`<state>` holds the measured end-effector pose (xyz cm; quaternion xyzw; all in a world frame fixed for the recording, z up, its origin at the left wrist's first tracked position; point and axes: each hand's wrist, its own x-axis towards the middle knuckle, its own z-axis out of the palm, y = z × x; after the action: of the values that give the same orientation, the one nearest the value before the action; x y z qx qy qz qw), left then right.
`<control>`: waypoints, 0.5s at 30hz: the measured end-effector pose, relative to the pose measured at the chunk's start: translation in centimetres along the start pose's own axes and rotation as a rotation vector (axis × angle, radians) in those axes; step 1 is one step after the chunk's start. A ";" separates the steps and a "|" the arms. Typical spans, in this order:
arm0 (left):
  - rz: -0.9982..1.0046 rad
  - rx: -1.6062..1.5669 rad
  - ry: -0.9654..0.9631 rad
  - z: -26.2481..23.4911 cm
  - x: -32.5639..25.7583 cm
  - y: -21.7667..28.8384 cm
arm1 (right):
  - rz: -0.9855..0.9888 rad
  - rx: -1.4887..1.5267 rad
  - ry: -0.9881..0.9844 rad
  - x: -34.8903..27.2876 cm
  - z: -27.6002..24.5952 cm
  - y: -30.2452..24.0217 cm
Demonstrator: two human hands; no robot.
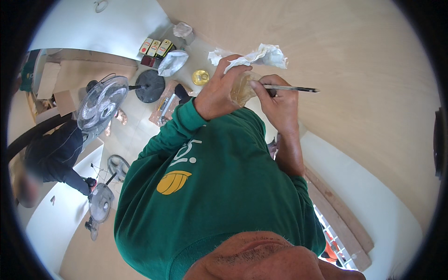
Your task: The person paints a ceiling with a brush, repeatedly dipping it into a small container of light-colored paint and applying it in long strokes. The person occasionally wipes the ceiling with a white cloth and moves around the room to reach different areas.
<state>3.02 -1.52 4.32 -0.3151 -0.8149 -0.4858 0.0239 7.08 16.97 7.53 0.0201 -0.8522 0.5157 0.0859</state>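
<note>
My left hand (218, 94) is wrapped around a clear plastic cup (242, 93) with something yellowish inside. A crumpled white paper or rag (268, 55) sticks out above the same hand, by its fingers. Right beside the cup, my right hand (283, 106) grips a slim paintbrush-like tool (294, 87). Its shaft is pale, then dark toward the end that points right. The tool's other end is hidden by my fingers, so I cannot tell whether it reaches into the cup.
A beige wall (345, 60) curves along the right. On the floor stand a yellow container (200, 77), a whitish bag (173, 62) and several boxes (154, 47). Tools lie on cardboard (164, 105). A standing fan (103, 103) and a person in dark clothes (56, 151) are at left.
</note>
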 end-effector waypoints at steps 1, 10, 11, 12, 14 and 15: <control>-0.019 0.000 -0.011 -0.1 0.0 -0.1 | 0.009 0.001 0.032 0.0 0.0 0.0; 0.041 0.032 0.012 -0.9 0.2 -0.4 | 0.121 0.091 -0.003 0.0 -0.2 -1.2; 0.067 0.053 0.009 -1.0 0.4 -0.2 | 0.177 0.093 -0.012 0.1 -0.3 -1.2; 0.010 0.019 0.019 -1.1 0.4 -0.1 | 0.231 0.091 -0.002 0.1 -0.5 -1.1; -0.084 -0.046 0.045 -1.7 0.5 0.1 | 0.180 0.227 0.020 0.1 -0.7 -0.9; -0.119 -0.063 0.035 -1.8 0.5 0.1 | 0.148 0.294 0.038 0.1 -0.8 -0.7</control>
<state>2.18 -2.69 5.58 -0.2583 -0.8160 -0.5172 -0.0006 7.18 17.33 8.51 -0.0402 -0.7649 0.6401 0.0597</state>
